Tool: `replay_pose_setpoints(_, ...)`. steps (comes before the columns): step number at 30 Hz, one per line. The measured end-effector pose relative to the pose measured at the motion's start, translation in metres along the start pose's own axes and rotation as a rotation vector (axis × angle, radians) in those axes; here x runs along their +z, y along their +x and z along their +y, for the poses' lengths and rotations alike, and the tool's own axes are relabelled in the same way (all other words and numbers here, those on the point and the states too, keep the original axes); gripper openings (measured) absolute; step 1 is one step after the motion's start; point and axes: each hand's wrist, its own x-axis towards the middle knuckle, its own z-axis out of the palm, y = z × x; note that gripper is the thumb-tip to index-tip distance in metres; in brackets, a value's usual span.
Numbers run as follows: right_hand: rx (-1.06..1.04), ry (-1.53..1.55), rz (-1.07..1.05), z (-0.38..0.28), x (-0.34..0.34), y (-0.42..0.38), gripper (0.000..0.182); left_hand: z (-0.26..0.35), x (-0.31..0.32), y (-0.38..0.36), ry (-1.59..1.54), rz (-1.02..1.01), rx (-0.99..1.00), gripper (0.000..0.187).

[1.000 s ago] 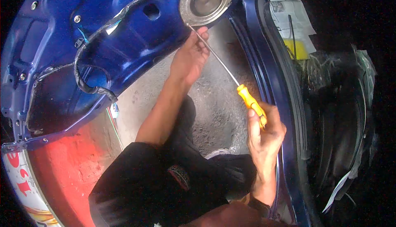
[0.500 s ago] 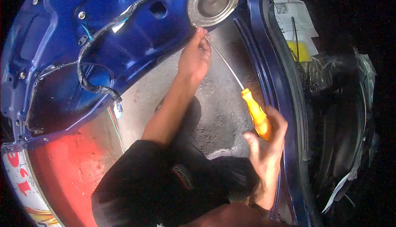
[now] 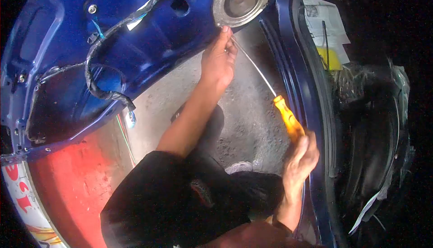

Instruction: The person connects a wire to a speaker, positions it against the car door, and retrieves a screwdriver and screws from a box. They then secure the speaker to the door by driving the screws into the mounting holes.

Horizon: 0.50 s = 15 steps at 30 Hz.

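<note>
A round speaker (image 3: 241, 1) with a metal rim sits in a bare blue car door panel (image 3: 149, 45). A long screwdriver (image 3: 284, 112) with an orange handle reaches up to the speaker's lower left rim. My right hand (image 3: 301, 158) grips the end of the handle. My left hand (image 3: 218, 58) is raised beside the shaft, fingers pinched around its tip just under the speaker rim.
A black wire harness (image 3: 97, 90) loops across the panel and ends in a plug (image 3: 131, 119). The door's blue edge frame (image 3: 311, 112) runs down the right. Papers and a yellow item (image 3: 327, 27) lie beyond it. Concrete floor (image 3: 243, 112) and a red surface (image 3: 76, 180) lie below.
The view has shifted slightly so the speaker sits further right. My right hand slid down to the handle's end and turned. My left hand stays at the tip.
</note>
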Motion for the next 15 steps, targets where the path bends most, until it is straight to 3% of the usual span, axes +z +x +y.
replay_pose_setpoints(1, 0.267, 0.122, -0.080, -0.004, -0.003, 0.004, 0.032, -0.001, 0.001, -0.002, 0.000, -0.020, 0.000, 0.021)
replay_pose_setpoints(4, 0.140, 0.378, -0.032, -0.008, 0.006, 0.002, 0.029, -0.001, -0.001, -0.016, 0.043, -0.109, -0.022, 0.021)
replay_pose_setpoints(5, -0.041, 0.248, 0.019, -0.016, 0.006, 0.000, 0.031, -0.001, -0.002, -0.019, 0.065, -0.141, -0.035, 0.020)
replay_pose_setpoints(6, -0.109, 0.260, 0.088, -0.015, 0.011, -0.006, 0.045, -0.001, -0.004, -0.016, 0.053, -0.144, -0.033, 0.020)
replay_pose_setpoints(8, -0.480, -0.199, 0.169, 0.003, 0.006, -0.003, 0.049, -0.002, -0.008, -0.008, 0.025, -0.146, -0.022, 0.020)
replay_pose_setpoints(9, -0.493, -0.304, 0.203, 0.001, 0.004, -0.003, 0.047, -0.001, -0.005, -0.006, 0.016, -0.140, -0.006, 0.020)
replay_pose_setpoints(10, -0.474, -0.276, 0.226, 0.005, 0.006, -0.004, 0.045, -0.001, -0.003, -0.006, 0.008, -0.132, 0.006, 0.020)
replay_pose_setpoints(11, -0.210, -0.124, 0.123, 0.004, 0.008, -0.008, 0.046, -0.001, -0.003, -0.008, 0.000, -0.118, 0.011, 0.020)
replay_pose_setpoints(14, 0.083, 0.076, 0.010, 0.004, 0.004, -0.009, 0.047, -0.001, 0.001, -0.009, 0.047, -0.028, 0.026, 0.020)
replay_pose_setpoints(15, -0.074, 0.027, 0.093, -0.010, 0.007, -0.005, 0.047, -0.001, 0.004, -0.011, 0.050, -0.009, 0.016, 0.020)
